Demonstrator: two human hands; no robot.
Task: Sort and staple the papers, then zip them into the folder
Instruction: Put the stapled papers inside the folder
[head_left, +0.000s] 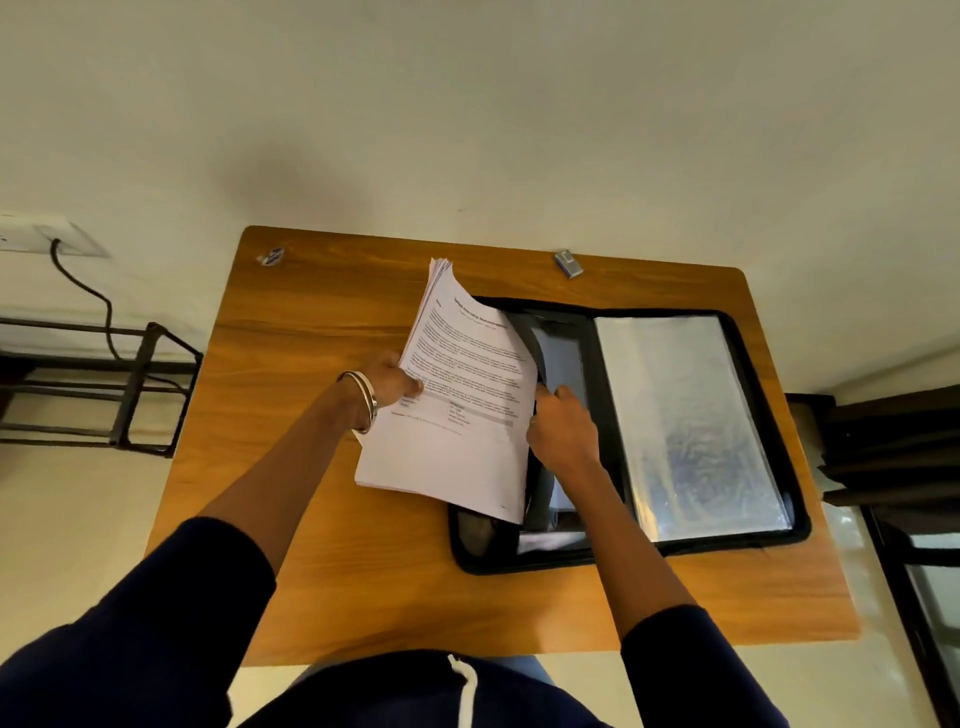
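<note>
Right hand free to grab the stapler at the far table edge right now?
Probably not yet. The right hand is curled on the folder's inner pocket flap, so it must let go first. The stapler itself lies unobstructed beyond the folder; only the folder sits between.

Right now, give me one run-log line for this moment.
left hand: grips paper stack | right hand: holds folder pocket flap | folder: open on table | stapler: idle
</note>
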